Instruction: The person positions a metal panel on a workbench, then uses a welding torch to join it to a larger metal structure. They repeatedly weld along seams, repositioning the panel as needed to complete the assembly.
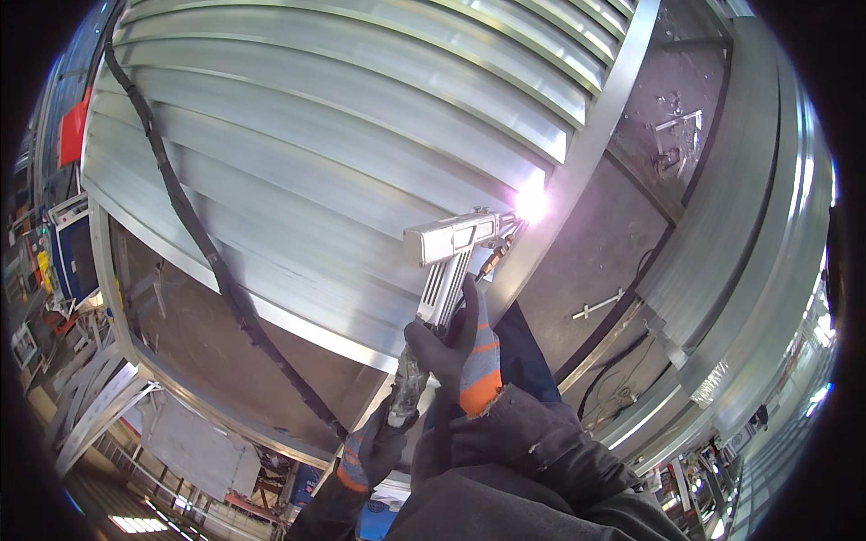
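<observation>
A silver welding gun (451,238) with a boxy head and ribbed handle points up and to the right. Its nozzle ends at a dazzling white-violet light, where the end of a slat meets the side bar (591,153) of a louvred metal panel (298,171). My right hand (448,347), in a dark glove with a grey and orange cuff, is wrapped round the handle. Lower down, my left hand (377,451), gloved alike, closes round the gun's scuffed, wrapped tail end (409,388). The glare hides the exact contact at the nozzle tip.
A thick black cable (194,221) runs across the panel and down toward my left hand. Long metal profiles (722,261) are stacked at the right. A small metal offcut (597,305) lies on the brown surface beside the panel. Farther left is a red object (74,131).
</observation>
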Tool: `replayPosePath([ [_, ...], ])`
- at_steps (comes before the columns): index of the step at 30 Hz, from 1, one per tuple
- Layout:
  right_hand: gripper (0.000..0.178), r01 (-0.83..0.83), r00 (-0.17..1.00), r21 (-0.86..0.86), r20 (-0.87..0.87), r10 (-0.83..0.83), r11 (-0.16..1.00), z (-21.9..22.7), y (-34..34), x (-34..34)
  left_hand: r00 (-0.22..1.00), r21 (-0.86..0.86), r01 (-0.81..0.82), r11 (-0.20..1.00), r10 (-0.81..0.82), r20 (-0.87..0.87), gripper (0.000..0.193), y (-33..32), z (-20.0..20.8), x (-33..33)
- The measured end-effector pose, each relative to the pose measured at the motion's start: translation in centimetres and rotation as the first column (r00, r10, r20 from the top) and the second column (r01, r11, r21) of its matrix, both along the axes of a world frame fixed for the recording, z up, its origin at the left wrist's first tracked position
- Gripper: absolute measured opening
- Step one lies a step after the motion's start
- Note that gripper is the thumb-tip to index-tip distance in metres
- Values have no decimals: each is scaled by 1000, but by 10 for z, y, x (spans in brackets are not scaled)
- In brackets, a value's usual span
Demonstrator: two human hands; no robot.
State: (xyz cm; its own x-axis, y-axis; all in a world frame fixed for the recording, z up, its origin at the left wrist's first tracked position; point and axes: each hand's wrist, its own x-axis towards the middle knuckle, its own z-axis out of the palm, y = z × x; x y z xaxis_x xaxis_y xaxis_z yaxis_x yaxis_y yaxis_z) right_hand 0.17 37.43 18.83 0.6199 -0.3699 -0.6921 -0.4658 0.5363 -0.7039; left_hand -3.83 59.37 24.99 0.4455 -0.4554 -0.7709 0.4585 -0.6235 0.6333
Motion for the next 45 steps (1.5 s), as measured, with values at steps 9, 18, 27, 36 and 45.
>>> replayPosePath([
  [9,85,-19,998,110,-65,27,994,10,-1,0,998,17,25,1000,-24,-63,65,9,-4,3],
  [18,83,8,997,147,-71,3,989,16,3,-1,999,14,22,1000,-21,-31,55,18,-5,-7],
  [27,79,-1,1000,22,-6,1,1000,11,15,-7,997,41,30,999,-27,-70,58,27,-4,-11],
  [36,88,-31,998,70,-54,35,997,13,21,-17,993,75,12,997,-4,-115,62,32,-1,-16],
  [45,88,-57,997,79,-48,61,995,13,27,-23,994,68,16,998,-8,-112,62,37,2,-18],
])
